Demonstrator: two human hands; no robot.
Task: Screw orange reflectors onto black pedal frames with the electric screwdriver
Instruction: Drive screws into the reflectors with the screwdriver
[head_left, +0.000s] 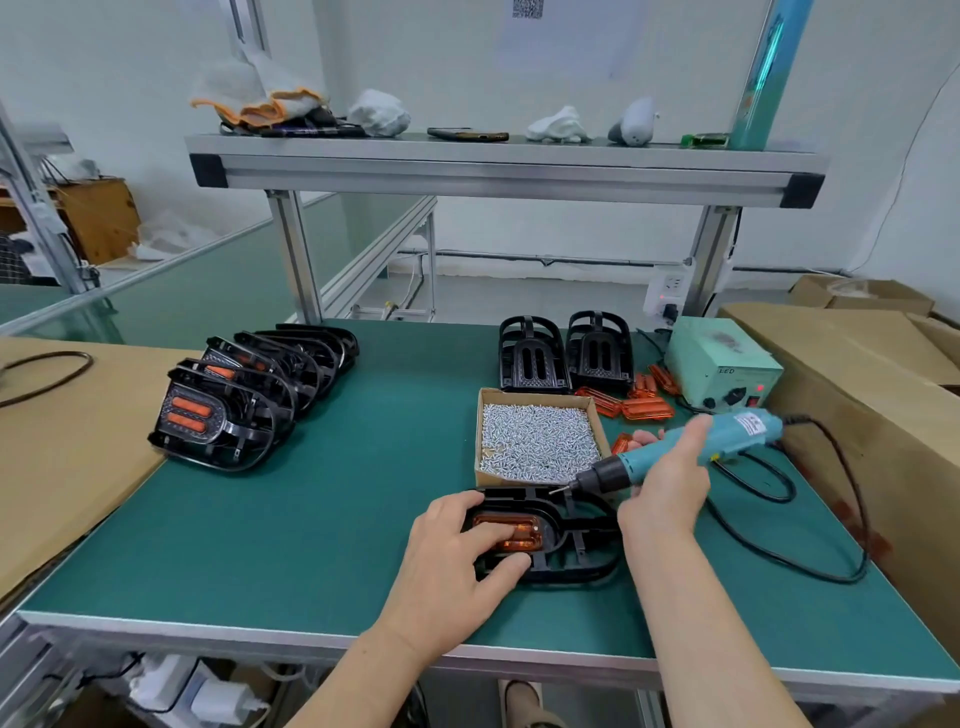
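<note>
Pressing the reflector (508, 532) into the frame (550, 540) at the near table (332, 519) edge, the left hand (457, 551) lies fingers flat. The right hand (667, 480) grips the screwdriver (691, 447). Reflector plastic likely light, brittle; steady the frame by its rim.

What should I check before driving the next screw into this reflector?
1. Reflector seated in pedal frame: ok, left hand presses on it.
2. Pedal frame lying flat on the mat: ok.
3. Electric screwdriver gripped: ok, right hand holds its barrel.
4. Screw on the bit: cannot tell, too small.
5. Bit over a screw hole: not ok, it hangs tilted at the frame's far edge.
6. Cable off the work: ok, looped to the right.
</note>
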